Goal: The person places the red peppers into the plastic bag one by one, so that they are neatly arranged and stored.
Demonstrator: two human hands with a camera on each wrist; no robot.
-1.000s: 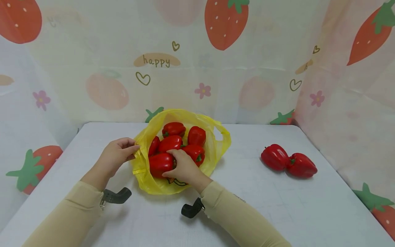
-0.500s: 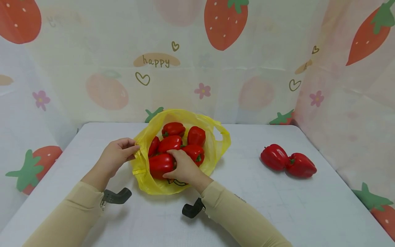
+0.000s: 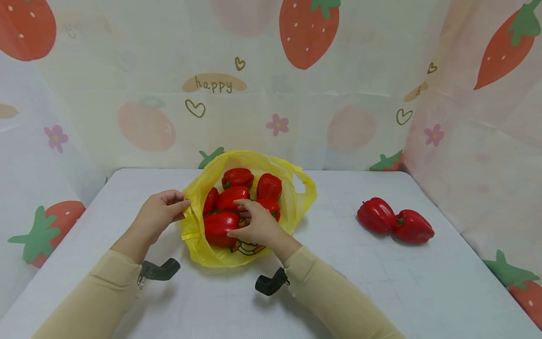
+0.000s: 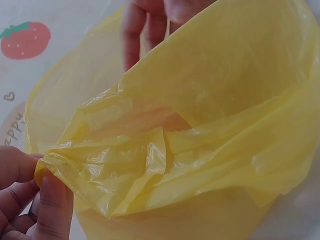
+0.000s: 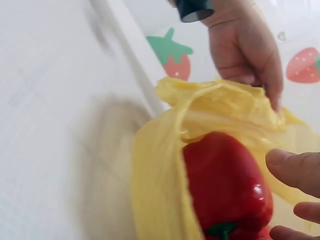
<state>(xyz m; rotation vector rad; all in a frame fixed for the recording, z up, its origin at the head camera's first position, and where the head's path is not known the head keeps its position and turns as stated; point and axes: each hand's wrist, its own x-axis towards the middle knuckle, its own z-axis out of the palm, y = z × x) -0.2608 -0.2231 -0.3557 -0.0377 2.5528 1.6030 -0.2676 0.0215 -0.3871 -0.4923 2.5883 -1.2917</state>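
Observation:
A yellow plastic bag (image 3: 296,207) lies on the table with its mouth spread wide, holding several red bell peppers. At its left rim my left hand (image 3: 163,212) pinches the plastic between thumb and fingers; the left wrist view shows this pinch (image 4: 37,195) close up. My right hand (image 3: 260,226) is over the bag's mouth, its fingers spread and holding nothing. Nearest to it is the front bell pepper (image 3: 220,229), which the right wrist view shows as a glossy red pepper (image 5: 225,180) with a green stem. Part of another pepper (image 3: 271,206) is hidden behind the right hand.
Two more red bell peppers (image 3: 376,215) lie side by side on the white table (image 3: 360,282), right of the bag. Behind the table hangs a strawberry-print cloth (image 3: 254,103). Each wrist carries a dark camera mount (image 3: 161,270).
My right hand has let go of the front pepper and drawn slightly up and right, its fingers opening. The left hand keeps its pinch on the bag's rim.

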